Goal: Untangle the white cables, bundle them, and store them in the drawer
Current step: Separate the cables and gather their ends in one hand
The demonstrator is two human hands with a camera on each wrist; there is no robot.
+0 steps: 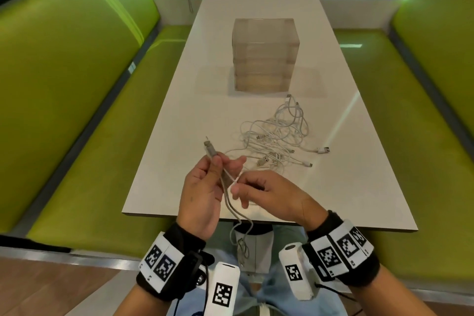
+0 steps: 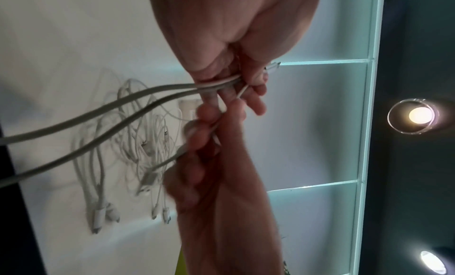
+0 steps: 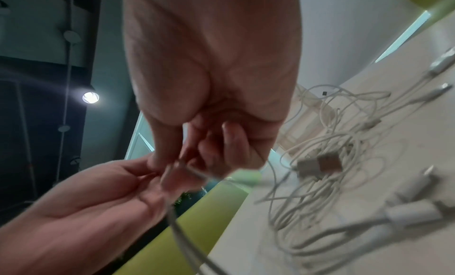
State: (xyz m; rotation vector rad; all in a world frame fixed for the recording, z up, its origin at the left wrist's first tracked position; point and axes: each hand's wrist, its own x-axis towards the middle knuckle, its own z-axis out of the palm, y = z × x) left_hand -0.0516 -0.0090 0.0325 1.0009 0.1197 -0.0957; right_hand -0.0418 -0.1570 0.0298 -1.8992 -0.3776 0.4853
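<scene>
My left hand (image 1: 205,187) grips a doubled white cable (image 1: 225,195) just above the table's near edge. The cable's plug ends (image 1: 209,148) stick up past the fingers, and its loop (image 1: 241,238) hangs down over my lap. My right hand (image 1: 259,188) pinches a thin white strand (image 1: 237,179) right beside the left hand's fingers. The same grip shows in the left wrist view, with two strands (image 2: 103,111) running off from the left hand (image 2: 234,69) and the right hand (image 2: 211,135) below it. A tangle of white cables (image 1: 279,136) lies on the table beyond my hands.
A translucent drawer unit (image 1: 265,56) with several closed drawers stands mid-table behind the tangle. The white table (image 1: 179,115) is long and narrow. Green bench seats (image 1: 77,110) flank it on both sides.
</scene>
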